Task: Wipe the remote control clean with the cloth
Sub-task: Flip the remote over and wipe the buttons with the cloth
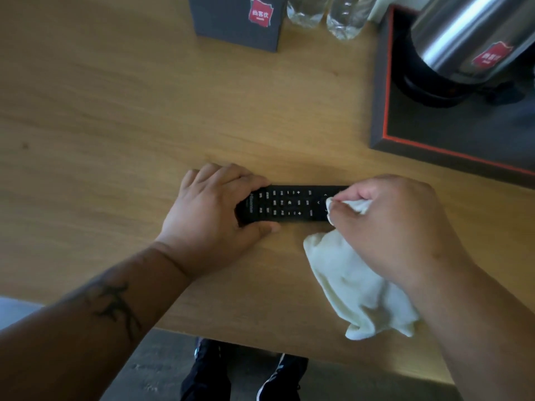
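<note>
A view from above looks down on a person's two bare hands working at a wooden table (115, 111). A black remote control (289, 204) lies flat, button side up, running left to right near the table's front edge. The left hand (208, 215) pins its left end: the fingers curl over the far edge and the thumb presses the near edge, closed around the remote's body. The right hand (396, 224) is closed in a loose fist around a pale cloth (353, 287); a bunched bit of the cloth pokes out between thumb and fingers and touches the remote's right end, while the rest hangs down over the table toward the person.

Farther back stand a dark box with a red label (240, 21), two clear plastic bottles (327, 13) and a steel kettle (474, 36) on a dark tray with an orange border (385, 105).

The wiping step appears to be under way at the right end, with the middle buttons exposed. The next move likely calls for drawing the cloth leftward along the keys while the left hand holds the remote firm, then shifting that grip so the covered left end can be wiped
</note>
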